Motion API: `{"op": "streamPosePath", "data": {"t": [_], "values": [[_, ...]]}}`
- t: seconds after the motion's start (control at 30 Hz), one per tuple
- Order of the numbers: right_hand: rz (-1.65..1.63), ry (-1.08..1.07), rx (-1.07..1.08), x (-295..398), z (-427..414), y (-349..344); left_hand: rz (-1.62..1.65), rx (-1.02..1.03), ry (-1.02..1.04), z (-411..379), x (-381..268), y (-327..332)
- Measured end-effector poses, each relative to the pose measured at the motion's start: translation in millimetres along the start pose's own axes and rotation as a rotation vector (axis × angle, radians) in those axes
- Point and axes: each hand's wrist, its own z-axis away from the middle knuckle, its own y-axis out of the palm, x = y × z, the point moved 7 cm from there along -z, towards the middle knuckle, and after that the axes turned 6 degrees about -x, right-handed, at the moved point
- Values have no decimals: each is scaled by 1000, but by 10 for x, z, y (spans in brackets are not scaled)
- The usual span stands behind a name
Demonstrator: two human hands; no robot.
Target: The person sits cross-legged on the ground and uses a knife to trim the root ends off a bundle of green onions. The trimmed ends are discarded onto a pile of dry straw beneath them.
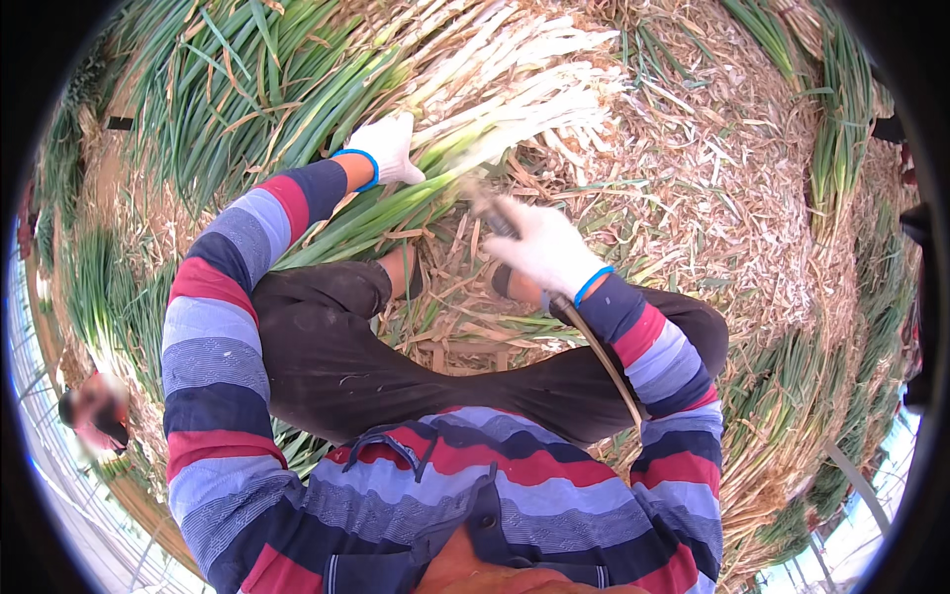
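My left hand (386, 150), in a white glove with a blue band at the wrist, lies at the near side of a large heap of green onions (519, 111). Its thumb points down toward the nearest stalks (404, 197); whether the fingers close on any of them is hard to see. In my right hand (545, 245), also gloved, is a blow gun (499, 219), its tip blurred just below the pale stems. From its back end a hose (605, 356) runs under my wrist toward my body. White stem ends and roots point right, green leaves left.
Dry peelings (712, 178) cover the ground. More green onions lie in bundles at the right (839, 148), lower right (779, 416) and left (100, 289). Another person (100, 412) is at the far left. My bent legs (319, 334) frame the near ground.
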Motion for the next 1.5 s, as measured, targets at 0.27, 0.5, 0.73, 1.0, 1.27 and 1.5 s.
{"op": "streamPosePath", "data": {"t": [0.27,0.5,0.73,1.0,1.27,1.5], "values": [[57,162,-264,-565,-243,-608,-8,0,-7,-14,-20,9],[83,94,-384,-863,-461,-898,0,6,10,-65,-16,35],[264,201,-447,-1304,-851,-1409,16,23,-7,-56,-37,6],[182,220,-327,-1102,-850,-1342,25,13,-20,-34,3,8],[196,210,-465,-1500,-966,-1505,42,5,1,-44,-14,10],[299,180,-363,-1502,-986,-1467,44,4,0,-57,1,10]]}}
